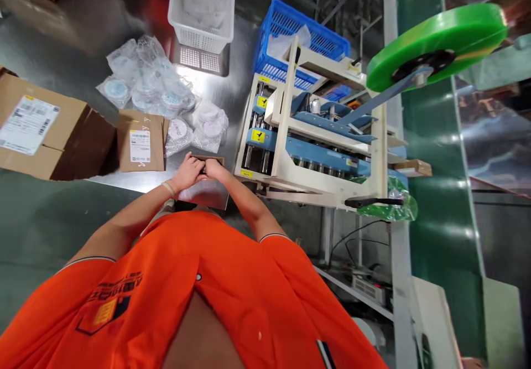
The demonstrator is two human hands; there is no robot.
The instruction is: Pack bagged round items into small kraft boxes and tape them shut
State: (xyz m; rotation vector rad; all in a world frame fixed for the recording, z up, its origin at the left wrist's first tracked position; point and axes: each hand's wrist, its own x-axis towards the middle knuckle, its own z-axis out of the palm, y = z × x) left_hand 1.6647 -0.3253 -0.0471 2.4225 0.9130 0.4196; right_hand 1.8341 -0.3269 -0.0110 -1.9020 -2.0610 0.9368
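While both hands' fingers [209, 167] clench a brown box [213, 160], a nearby barcode label [140, 146] blurs

Steel table [103, 20] brushed, shiny; cardboard box [124, 147] matt, rough; green film roll [435, 42] glossy plastic.

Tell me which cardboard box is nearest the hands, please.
The small labelled cardboard box beside the left hand; the bigger labelled box lies farther away, beyond it.

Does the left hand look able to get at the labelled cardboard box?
Probably yes: the left hand sits just beside the box, with nothing between them, though it is currently on a small brown item.
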